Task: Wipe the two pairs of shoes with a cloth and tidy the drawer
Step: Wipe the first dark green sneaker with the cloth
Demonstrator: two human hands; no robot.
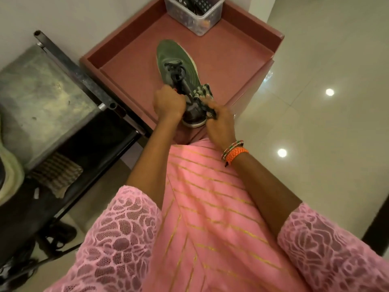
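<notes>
Your left hand [168,103] fists around the green shoe [179,66] at its collar, pinning it inside the open pink drawer [130,66]. Right hand [219,121] pinches the checked cloth [203,92] against the heel side, so wiping has counter-pressure.

Plastic bin [195,15] beyond shoe [176,68]
</notes>
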